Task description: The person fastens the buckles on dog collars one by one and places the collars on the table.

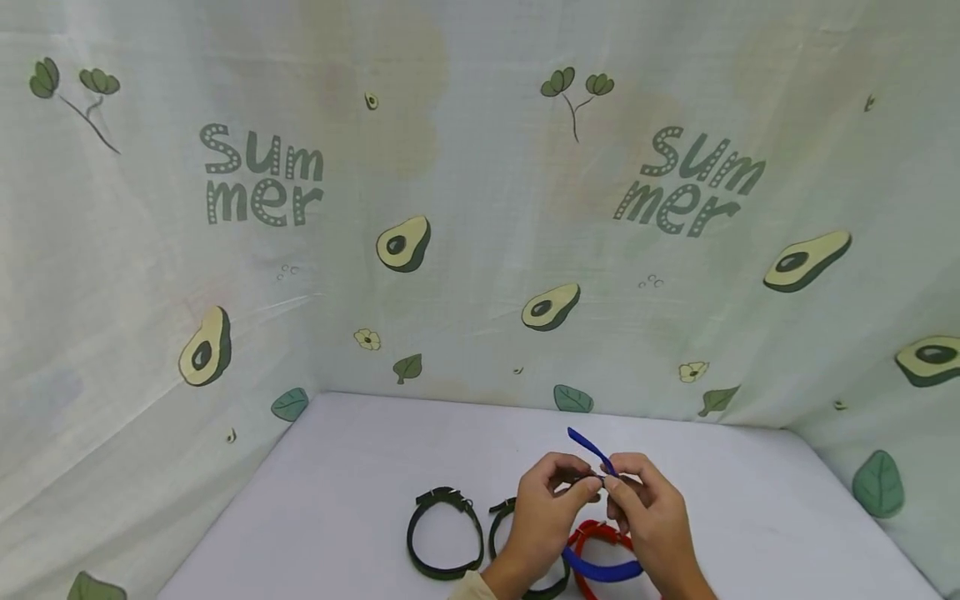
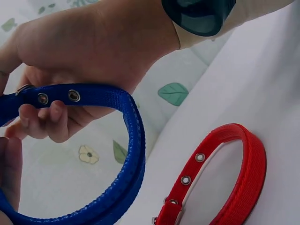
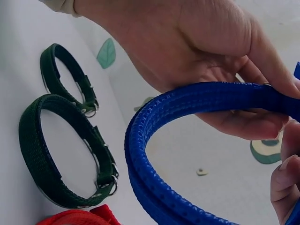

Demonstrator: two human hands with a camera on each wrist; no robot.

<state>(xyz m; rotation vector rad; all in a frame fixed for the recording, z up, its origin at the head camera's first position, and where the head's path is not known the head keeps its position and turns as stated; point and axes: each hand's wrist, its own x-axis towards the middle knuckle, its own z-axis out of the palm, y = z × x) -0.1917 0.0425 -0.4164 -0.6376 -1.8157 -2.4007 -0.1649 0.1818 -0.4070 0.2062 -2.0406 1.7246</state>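
Observation:
A blue collar [image 1: 606, 572] forms a loop held up by both hands, its loose strap end pointing up and away above the fingers. My left hand [image 1: 551, 508] pinches it near the metal ring and eyelets, which show in the left wrist view. Thumb to thumb with it, my right hand [image 1: 660, 521] pinches the strap too. In the right wrist view the blue strap [image 3: 187, 96] passes between the right thumb and fingers. Fingers hide most of the joined part. Below the blue loop a red collar [image 2: 255, 173], with metal eyelets, stands on the white table.
Two dark green buckled collars, the left one [image 1: 411, 542] and another [image 1: 492, 533] partly behind the left forearm, lie on the white table [image 1: 345, 475]. Printed cloth [image 1: 480, 250] with avocados and leaves hangs at the back and sides.

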